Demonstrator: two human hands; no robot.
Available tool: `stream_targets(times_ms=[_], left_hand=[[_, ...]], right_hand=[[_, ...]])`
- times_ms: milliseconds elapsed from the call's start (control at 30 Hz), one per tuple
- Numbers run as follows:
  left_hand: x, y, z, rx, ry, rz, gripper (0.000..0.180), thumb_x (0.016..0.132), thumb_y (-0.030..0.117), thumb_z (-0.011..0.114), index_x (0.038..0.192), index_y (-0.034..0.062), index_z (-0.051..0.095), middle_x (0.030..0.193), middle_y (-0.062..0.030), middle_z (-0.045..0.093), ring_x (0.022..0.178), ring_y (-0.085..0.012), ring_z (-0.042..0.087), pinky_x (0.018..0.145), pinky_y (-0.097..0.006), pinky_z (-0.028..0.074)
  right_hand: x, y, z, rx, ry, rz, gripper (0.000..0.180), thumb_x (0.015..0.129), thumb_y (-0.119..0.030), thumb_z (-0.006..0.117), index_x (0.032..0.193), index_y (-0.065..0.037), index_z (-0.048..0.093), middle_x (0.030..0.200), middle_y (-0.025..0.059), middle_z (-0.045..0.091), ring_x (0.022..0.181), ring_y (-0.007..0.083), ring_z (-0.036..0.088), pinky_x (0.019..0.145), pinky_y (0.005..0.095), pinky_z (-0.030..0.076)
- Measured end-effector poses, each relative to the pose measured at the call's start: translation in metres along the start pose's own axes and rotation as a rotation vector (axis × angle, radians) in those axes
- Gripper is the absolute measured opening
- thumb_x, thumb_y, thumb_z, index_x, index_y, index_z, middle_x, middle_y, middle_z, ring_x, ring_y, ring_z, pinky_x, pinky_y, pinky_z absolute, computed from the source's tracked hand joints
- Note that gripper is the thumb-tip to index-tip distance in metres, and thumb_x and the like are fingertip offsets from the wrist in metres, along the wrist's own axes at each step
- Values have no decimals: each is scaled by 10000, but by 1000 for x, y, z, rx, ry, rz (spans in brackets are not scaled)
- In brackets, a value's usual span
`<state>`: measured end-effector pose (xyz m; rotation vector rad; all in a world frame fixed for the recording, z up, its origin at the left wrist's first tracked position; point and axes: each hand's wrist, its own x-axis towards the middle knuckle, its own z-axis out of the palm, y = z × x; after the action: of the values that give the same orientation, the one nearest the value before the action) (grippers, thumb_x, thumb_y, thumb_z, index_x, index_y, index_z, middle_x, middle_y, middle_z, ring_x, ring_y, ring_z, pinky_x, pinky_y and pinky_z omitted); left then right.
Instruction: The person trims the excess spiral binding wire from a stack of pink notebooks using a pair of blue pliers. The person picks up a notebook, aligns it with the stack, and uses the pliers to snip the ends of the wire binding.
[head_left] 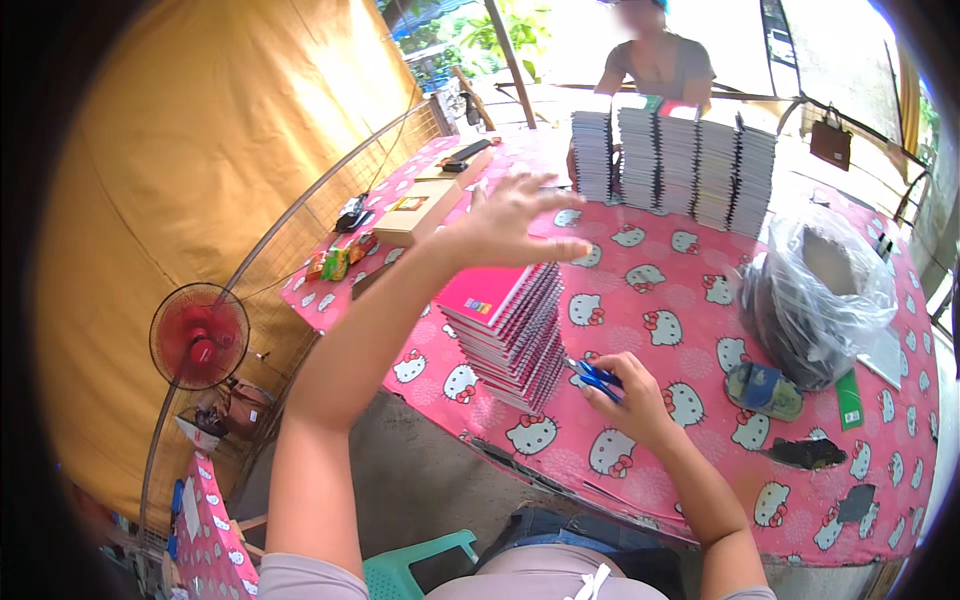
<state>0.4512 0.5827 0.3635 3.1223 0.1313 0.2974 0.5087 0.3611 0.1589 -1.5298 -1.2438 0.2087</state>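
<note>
A tall stack of pink spiral notebooks [486,294] stands on the table near its front edge, with wire bindings showing along its right side. Above the stack's far end, my left hand [510,222] is raised with fingers spread and nothing in it. To the right of the stack, my right hand [632,400] grips blue-handled pliers [598,378]. The tips of the pliers are close to the wire bindings; whether they touch, I cannot tell.
Several tall stacks of spiral-bound notebooks [677,165] stand at the back, a person [660,62] behind them. At right are a large clear plastic bag [850,300] and a blue-and-tan pouch [764,390]. Cardboard boxes [420,212] lie far left; a red fan [200,337] stands beyond the table.
</note>
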Motion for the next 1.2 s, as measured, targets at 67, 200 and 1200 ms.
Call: stream_targets(times_ms=[67, 200, 1200], left_hand=[[-24, 9, 11, -34, -90, -75, 647, 815, 600, 569, 1367, 277, 465, 1502, -154, 286, 1400, -401, 189, 1079, -636, 126], [-41, 8, 42, -86, -65, -117, 470, 894, 472, 516, 1344, 341, 483, 1523, -107, 263, 1405, -410, 173, 1053, -671, 115], [-49, -6, 44, -309, 30, 35, 293, 690, 469, 766, 717, 178, 745, 1498, -34, 337, 1409, -395, 176, 1008, -729, 106]], right_hand=[[22, -21, 11, -72, 46, -169, 397, 762, -267, 723, 1066, -59, 576, 961, 134, 585, 890, 314, 581, 781, 415, 459], [40, -39, 19, -186, 143, -350, 441, 736, -281, 744, 1080, -55, 586, 996, 144, 576, 905, 321, 572, 798, 431, 445], [68, -30, 7, 448, -333, 198, 345, 816, -293, 719, 972, 1, 629, 777, 75, 627, 647, 174, 605, 589, 302, 495]])
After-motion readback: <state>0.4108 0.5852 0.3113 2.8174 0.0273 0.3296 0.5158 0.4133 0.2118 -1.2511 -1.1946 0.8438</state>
